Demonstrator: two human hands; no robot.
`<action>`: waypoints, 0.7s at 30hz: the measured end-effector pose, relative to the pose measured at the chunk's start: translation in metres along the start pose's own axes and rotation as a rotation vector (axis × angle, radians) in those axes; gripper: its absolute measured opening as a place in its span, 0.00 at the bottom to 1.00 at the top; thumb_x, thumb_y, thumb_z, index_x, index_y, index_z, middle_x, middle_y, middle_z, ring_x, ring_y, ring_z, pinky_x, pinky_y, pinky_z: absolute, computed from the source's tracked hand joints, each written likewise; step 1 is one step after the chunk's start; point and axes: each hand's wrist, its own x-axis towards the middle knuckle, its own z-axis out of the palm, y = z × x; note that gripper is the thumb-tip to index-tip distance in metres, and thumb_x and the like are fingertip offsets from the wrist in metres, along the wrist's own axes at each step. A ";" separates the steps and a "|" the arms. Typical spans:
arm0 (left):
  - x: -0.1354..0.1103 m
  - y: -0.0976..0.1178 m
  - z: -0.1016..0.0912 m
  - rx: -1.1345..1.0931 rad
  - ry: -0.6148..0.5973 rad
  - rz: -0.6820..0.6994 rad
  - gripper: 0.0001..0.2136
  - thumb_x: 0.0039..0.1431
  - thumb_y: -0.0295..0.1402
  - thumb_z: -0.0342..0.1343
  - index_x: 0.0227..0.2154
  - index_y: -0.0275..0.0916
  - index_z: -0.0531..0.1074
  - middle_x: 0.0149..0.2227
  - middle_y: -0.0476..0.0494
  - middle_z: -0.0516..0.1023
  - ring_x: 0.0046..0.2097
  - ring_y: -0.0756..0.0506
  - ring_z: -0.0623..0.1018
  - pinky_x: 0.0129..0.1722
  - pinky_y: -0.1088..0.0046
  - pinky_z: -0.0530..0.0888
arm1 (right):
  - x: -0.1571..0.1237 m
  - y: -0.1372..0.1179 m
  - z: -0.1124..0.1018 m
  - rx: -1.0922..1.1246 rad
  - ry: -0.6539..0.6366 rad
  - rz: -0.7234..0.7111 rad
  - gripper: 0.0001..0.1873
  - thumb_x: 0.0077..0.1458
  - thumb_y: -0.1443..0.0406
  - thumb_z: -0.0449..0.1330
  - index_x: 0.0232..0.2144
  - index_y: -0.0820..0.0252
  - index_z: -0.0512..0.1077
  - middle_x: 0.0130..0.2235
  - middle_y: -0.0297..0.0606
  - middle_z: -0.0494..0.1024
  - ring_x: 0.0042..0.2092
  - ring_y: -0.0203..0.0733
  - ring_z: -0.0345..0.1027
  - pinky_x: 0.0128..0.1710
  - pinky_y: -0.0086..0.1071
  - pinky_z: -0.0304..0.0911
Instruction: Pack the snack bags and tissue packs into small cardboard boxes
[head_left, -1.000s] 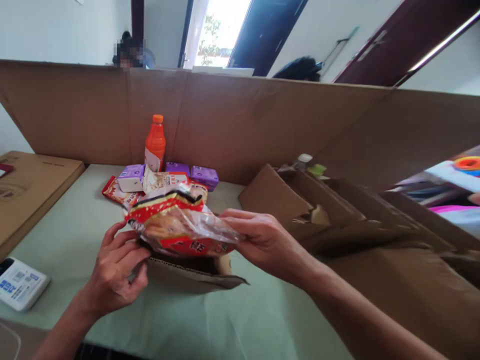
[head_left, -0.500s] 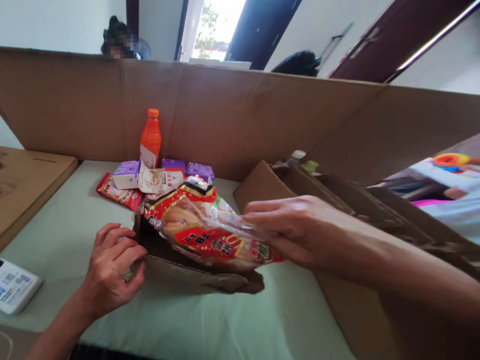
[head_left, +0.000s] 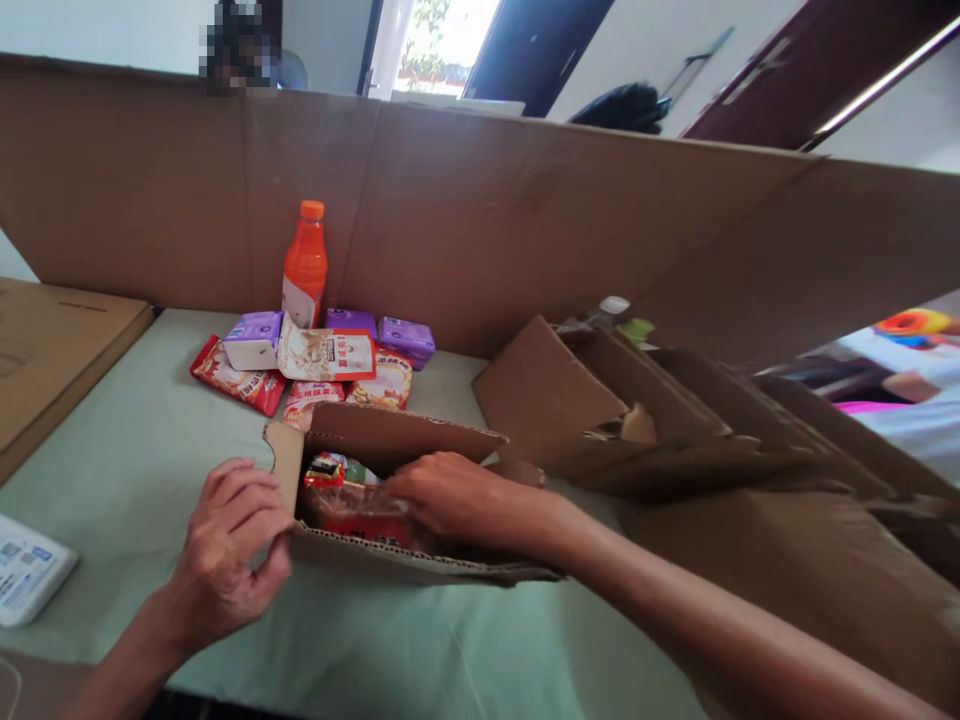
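In the head view a small open cardboard box (head_left: 405,437) stands on the table. My left hand (head_left: 229,540) has its fingers curled and closed on the box's left end. My right hand (head_left: 454,497) reaches down inside the box, its fingers gripping the clear upper part of a red rice cracker bag (head_left: 360,522). The bag lies within the box walls, and my hand hides its right portion. Just behind the box are red snack packets (head_left: 238,376), a white and red pouch (head_left: 330,354) and purple packs (head_left: 255,340).
An orange bottle (head_left: 305,265) stands upright behind the packets, near a tall cardboard partition (head_left: 480,200). Larger cardboard boxes (head_left: 555,395) crowd the right side. A flat carton (head_left: 67,340) and a white device (head_left: 34,570) lie left. Beyond the partition a person's blurred head shows.
My right hand has lowered the rice cracker bag from above the box down into it, moving left. My left hand stays at the box's left end. The view has shifted slightly.
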 end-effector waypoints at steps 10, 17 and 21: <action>-0.034 -0.005 0.024 -0.210 -0.046 -0.353 0.33 0.62 0.33 0.59 0.68 0.40 0.53 0.63 0.31 0.66 0.63 0.36 0.70 0.62 0.53 0.70 | -0.038 0.016 0.006 -0.041 0.066 0.178 0.13 0.56 0.74 0.58 0.33 0.59 0.82 0.34 0.45 0.84 0.37 0.51 0.79 0.32 0.35 0.63; -0.016 -0.001 0.034 -0.151 -0.105 -0.261 0.23 0.65 0.33 0.58 0.61 0.41 0.64 0.61 0.35 0.69 0.62 0.40 0.70 0.61 0.58 0.71 | -0.036 0.012 0.000 -0.047 0.115 0.132 0.13 0.55 0.73 0.61 0.41 0.62 0.81 0.42 0.49 0.83 0.44 0.52 0.78 0.38 0.36 0.65; -0.014 -0.002 0.033 -0.157 -0.102 -0.233 0.23 0.64 0.30 0.58 0.61 0.40 0.63 0.61 0.35 0.69 0.63 0.40 0.70 0.62 0.59 0.69 | -0.045 0.015 -0.006 0.101 0.205 0.019 0.15 0.57 0.73 0.60 0.45 0.56 0.79 0.44 0.41 0.82 0.45 0.45 0.77 0.41 0.33 0.65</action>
